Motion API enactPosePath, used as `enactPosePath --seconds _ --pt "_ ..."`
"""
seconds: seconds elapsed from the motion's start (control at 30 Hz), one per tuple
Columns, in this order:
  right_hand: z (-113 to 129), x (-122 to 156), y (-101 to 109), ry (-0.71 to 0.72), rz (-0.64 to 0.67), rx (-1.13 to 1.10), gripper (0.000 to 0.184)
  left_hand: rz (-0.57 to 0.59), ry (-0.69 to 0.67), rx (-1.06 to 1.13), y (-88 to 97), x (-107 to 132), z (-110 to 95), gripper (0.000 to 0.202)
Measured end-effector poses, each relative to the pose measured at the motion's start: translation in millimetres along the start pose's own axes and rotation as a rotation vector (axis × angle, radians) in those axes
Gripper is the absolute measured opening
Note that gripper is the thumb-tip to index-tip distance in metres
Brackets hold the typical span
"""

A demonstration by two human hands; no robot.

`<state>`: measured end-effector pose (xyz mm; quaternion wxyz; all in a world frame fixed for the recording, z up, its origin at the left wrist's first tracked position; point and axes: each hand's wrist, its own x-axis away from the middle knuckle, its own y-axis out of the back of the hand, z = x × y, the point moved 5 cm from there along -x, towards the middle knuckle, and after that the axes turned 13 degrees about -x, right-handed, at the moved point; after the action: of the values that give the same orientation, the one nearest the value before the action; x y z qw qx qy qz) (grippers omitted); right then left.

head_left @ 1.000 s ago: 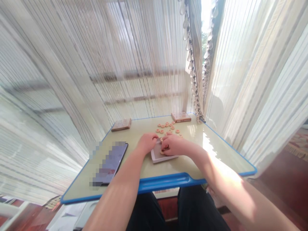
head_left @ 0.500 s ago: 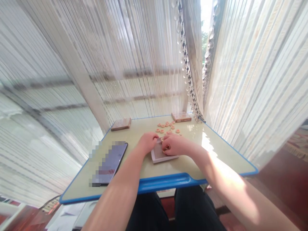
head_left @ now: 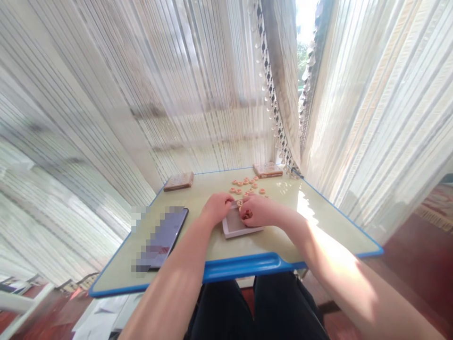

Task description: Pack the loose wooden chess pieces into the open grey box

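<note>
A small shallow box (head_left: pixel 236 228) with a pale rim and brown inside lies in the middle of the table (head_left: pixel 283 236). My left hand (head_left: pixel 216 208) rests curled on the box's far left corner. My right hand (head_left: pixel 260 211) hovers over the box's right side with fingers bent round small round wooden discs (head_left: pixel 247 215). One disc (head_left: pixel 239 202) shows between my two hands. Several more round wooden discs (head_left: pixel 247 185) lie scattered on the table just beyond my hands.
A dark phone (head_left: pixel 166 233) lies flat at the left. A flat wooden box (head_left: pixel 179 181) sits at the far left corner, another (head_left: pixel 268 170) at the far right corner. String curtains (head_left: pixel 177 94) hang close behind the table. My dark-trousered legs (head_left: pixel 255 307) are under the blue front edge.
My right hand has shifted slightly up over the box with the discs. The head view has tilted a little. The left hand stays at the box corner.
</note>
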<state>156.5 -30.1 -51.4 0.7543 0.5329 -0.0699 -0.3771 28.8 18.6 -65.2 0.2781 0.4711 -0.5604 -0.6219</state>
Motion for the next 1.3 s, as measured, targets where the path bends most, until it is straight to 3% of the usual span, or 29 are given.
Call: enactPosePath --seconds 0.3,0.37,0.5,0.53,0.7,0.97,1.1,1.23,1.3 --pt "-1.9 1.0 5.7 -0.092 -0.014 -0.031 0.011 -0.005 -0.015 -0.015 -0.2 -0.3 -0.3 0.033" --pt "-5.7 0.2 13.4 -0.126 -0.091 0.024 0.016 -0.015 -0.019 -0.020 -0.8 -0.8 0.1 0.032" --pt "-24.2 3.9 35.8 -0.243 -0.381 0.264 0.026 -0.033 -0.016 -0.025 0.5 -0.5 0.0 0.032" --pt "-31.5 5.4 37.4 -0.298 -0.388 0.309 0.028 -0.038 -0.008 -0.030 1.1 -0.2 0.3 0.032" --pt "-70.0 15.4 25.8 -0.653 -0.071 0.320 0.029 -0.060 0.029 -0.042 3.6 0.5 2.9 0.032" --pt "-74.0 21.5 34.3 -0.771 -0.034 0.283 0.021 -0.057 0.066 -0.027 3.2 0.7 6.3 0.034" --pt "-64.4 19.7 38.8 -0.677 -0.143 0.239 0.024 -0.083 0.060 0.003 5.3 0.8 4.6 0.031" --pt "-42.6 11.7 41.2 -0.311 -0.363 0.080 0.033 -0.199 0.098 0.229 15.2 0.3 0.6 0.030" --pt "-33.8 9.0 39.1 -0.191 -0.428 0.052 0.032 -0.201 0.149 0.392 16.9 0.5 0.0 0.034"
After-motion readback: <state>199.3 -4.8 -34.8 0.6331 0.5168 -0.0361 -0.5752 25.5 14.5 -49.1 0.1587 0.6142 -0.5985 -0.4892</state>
